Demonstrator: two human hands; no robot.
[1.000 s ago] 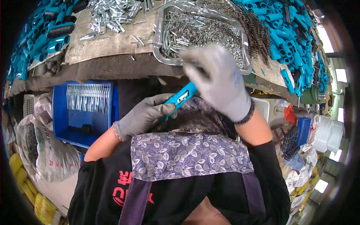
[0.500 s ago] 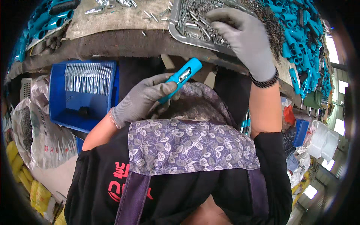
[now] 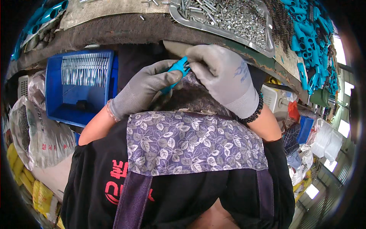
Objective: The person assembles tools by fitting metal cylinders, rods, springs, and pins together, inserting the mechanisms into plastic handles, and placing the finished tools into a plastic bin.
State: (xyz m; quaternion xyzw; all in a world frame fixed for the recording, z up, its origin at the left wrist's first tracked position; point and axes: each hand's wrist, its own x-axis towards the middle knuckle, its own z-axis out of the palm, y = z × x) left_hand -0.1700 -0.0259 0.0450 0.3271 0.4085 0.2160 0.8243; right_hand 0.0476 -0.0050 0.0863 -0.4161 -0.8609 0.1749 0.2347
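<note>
My left hand [image 3: 152, 84], in a grey work glove, is closed round a teal plastic tube-shaped handle [image 3: 177, 68]. The thumb lies along its side, and the tube tilts up to the right above my lap. Dark and metallic bits show at its side opening. My right hand [image 3: 225, 74], gloved too, meets the tube's upper end with thumb and forefinger pinched together at that opening. What those fingertips hold, if anything, is hidden by the glove. Beyond the hands, a metal tray [image 3: 271, 36] on the bench holds many small pins and rivets.
A blue bin [image 3: 57, 108] at the left contains a row of flat metal parts [image 3: 85, 69]. Dark springs [image 3: 280, 23] and a heap of teal tubes [image 3: 310, 42] lie at the right of the bench. White sacks [image 3: 53, 133] stand at the far left.
My right hand has come from the metal tray down to the teal handle and now pinches at its opening. The left hand still holds the handle, slightly turned.
</note>
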